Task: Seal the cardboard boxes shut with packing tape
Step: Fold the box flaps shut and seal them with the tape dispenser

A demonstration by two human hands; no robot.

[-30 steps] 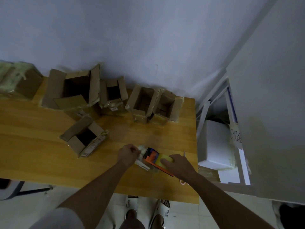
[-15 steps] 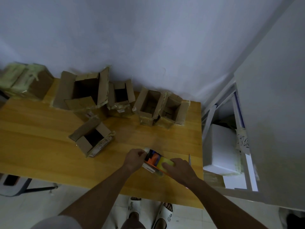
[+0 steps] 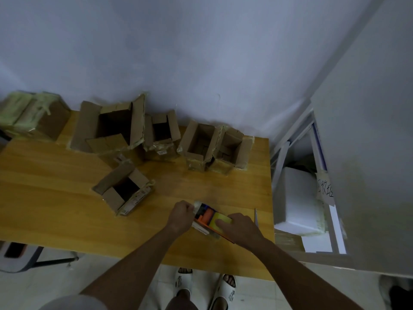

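Observation:
An orange and yellow tape dispenser [image 3: 211, 218] lies on the wooden table [image 3: 55, 211] near its front right. My right hand [image 3: 240, 227] grips its yellow handle end. My left hand [image 3: 182, 214] pinches the clear tape at the dispenser's front end. A small cardboard box [image 3: 125, 192] with open flaps sits to the left of my hands. Several more open boxes stand along the wall: a large box [image 3: 109, 130], a medium box [image 3: 162, 136] and two side by side [image 3: 215, 147].
A taped-up box [image 3: 33, 116] sits at the far left beyond the table corner. A thin blade-like tool [image 3: 256, 217] lies by the right table edge. White foam blocks [image 3: 295, 202] fill the gap on the right. A chair base [image 3: 20, 258] stands lower left.
The camera view has shifted slightly. Both hands stay on the tape dispenser, which has barely moved on the table.

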